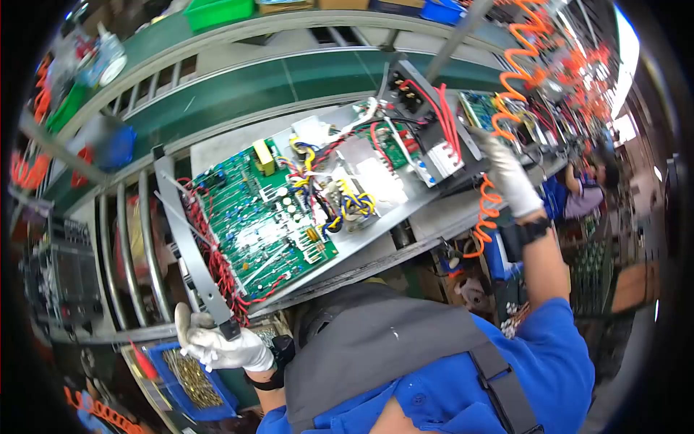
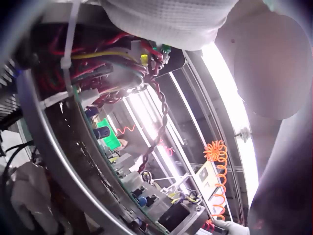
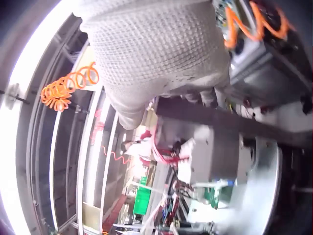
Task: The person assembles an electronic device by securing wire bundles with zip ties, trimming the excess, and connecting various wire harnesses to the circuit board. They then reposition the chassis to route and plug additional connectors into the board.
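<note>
1. Metal chassis [image 1: 397,195], taken as the centre of the clock in the head view, lies on the roller conveyor; its left end panel [image 1: 189,242] runs between 8 and 9, its right end panel [image 1: 468,145] between 2 and 3.
2. The left hand [image 1: 228,349], gloved, is at 7, touching the near end of the left panel; I cannot tell whether its fingers close round it. The gloved right hand [image 1: 510,173], near 3, grips the right panel, fingers bent over its edge.
3. Exposed rollers [image 1: 126,253] leave room beyond the left panel. Toward 2 to 3 space is tight: more electronic units [image 1: 546,119] and an orange coiled hose [image 1: 512,54] sit near the right hand. The torso [image 1: 405,347] is close at 6.
4. A green belt [image 1: 217,98] passes behind at 12. Another person [image 1: 584,195] is well apart at 3.
5. A green circuit board [image 1: 253,210] and bundled wires [image 1: 311,170] fill much of the chassis.
6. A blue tray [image 1: 230,394] of brass-coloured screws [image 1: 189,377] is at 7; a green bin [image 1: 217,13] is at 11, a blue bin [image 1: 442,11] at 1.
</note>
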Available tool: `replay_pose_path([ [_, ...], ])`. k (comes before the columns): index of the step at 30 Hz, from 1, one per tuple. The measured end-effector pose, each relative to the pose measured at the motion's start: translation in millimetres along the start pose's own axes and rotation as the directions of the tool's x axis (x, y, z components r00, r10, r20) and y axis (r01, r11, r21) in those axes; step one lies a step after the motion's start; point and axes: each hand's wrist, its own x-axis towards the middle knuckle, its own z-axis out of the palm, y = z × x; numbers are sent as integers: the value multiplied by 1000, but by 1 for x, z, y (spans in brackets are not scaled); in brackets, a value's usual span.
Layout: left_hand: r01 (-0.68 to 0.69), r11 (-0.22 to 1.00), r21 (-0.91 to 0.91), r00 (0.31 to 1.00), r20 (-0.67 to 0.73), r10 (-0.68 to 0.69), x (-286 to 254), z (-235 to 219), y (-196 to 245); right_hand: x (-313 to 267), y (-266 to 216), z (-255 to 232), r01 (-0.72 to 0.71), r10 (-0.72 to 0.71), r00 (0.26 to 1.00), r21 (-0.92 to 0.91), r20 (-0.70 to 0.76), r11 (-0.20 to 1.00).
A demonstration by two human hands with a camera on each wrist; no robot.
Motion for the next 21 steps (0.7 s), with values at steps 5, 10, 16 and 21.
replay_pose_path([
  [5,-555,815,167,831,71,552,63,20,-59,-30,-54,61,-282,416,909,721,-10,633],
  [10,-132,983,-129,986,85,144,118,40,-66,-58,-93,101,-129,198,978,584,-56,801],
  [16,-293,938,183,956,77,284,155,-7,-113,-53,-97,141,-250,277,959,632,58,734],
  [21,-173,974,148,956,265,129,123,-39,-23,-52,-150,172,-400,338,907,263,251,878],
])
